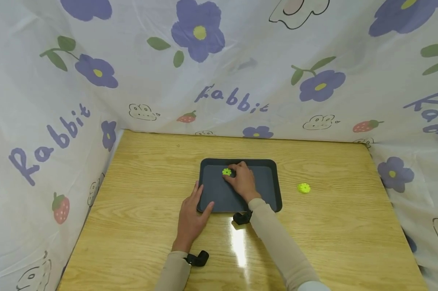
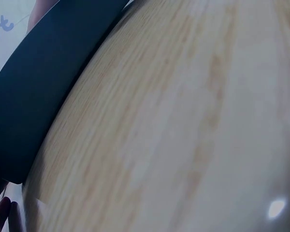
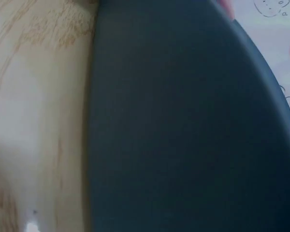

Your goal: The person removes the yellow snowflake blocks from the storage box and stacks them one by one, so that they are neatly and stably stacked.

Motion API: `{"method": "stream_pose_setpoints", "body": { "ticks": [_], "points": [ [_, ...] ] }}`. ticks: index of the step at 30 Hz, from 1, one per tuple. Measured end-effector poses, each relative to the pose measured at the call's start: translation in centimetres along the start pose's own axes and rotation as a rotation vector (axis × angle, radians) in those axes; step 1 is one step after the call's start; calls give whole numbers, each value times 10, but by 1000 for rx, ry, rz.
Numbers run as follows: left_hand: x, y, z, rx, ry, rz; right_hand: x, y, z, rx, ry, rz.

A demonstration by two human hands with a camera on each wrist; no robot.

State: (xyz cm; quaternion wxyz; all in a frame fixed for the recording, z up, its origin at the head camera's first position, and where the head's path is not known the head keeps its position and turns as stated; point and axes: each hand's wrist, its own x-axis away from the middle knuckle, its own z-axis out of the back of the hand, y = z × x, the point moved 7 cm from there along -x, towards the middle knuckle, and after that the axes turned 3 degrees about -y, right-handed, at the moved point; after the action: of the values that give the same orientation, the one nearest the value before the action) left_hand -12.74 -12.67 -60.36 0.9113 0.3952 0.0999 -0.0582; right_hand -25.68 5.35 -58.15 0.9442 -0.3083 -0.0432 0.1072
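A dark grey rectangular tray [image 1: 219, 198] lies on the wooden table. Over its inside, toward the back, my right hand [image 1: 243, 181] pinches a bright yellow-green disc with a notched, flower-like edge [image 1: 226, 172] between thumb and fingers. My left hand [image 1: 191, 216] rests at the tray's front left corner, its fingers straight along the left rim and the thumb at the front rim. A second yellow-green notched disc [image 1: 304, 188] sits on the table to the right of the tray. In the right wrist view the tray [image 3: 183, 121] fills most of the picture, and the pinched disc is out of sight.
The wooden table [image 1: 139, 190] extends on both sides of the tray. White cloth [image 1: 161, 85] printed with purple flowers hangs behind and along both sides. Each wrist carries a small black camera, the left one [image 1: 198, 258] and the right one [image 1: 242, 218].
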Motion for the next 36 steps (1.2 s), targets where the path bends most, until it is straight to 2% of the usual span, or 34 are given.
{"method": "stream_pose_setpoints", "body": {
  "ticks": [6, 11, 20, 24, 29, 32, 36],
  "points": [
    [-1, 0, 1, -3, -2, 2, 1, -2, 3, -32, -26, 26],
    [-1, 2, 1, -9, 1, -4, 6, -4, 8, -13, -38, 67],
    [0, 5, 3, -5, 13, -26, 11, -2, 16, 20, -61, 80],
    [-2, 3, 4, -2, 11, -29, 15, -1, 26, 5, -9, 114],
    [-3, 2, 4, 12, 20, -29, 29, 5, 52, -84, 89, 160],
    [-2, 1, 2, 16, 14, -22, 39, 17, 70, -119, 142, 164],
    [-1, 1, 0, 25, 2, -14, 52, 42, 97, -160, 233, 121]
  ]
}}
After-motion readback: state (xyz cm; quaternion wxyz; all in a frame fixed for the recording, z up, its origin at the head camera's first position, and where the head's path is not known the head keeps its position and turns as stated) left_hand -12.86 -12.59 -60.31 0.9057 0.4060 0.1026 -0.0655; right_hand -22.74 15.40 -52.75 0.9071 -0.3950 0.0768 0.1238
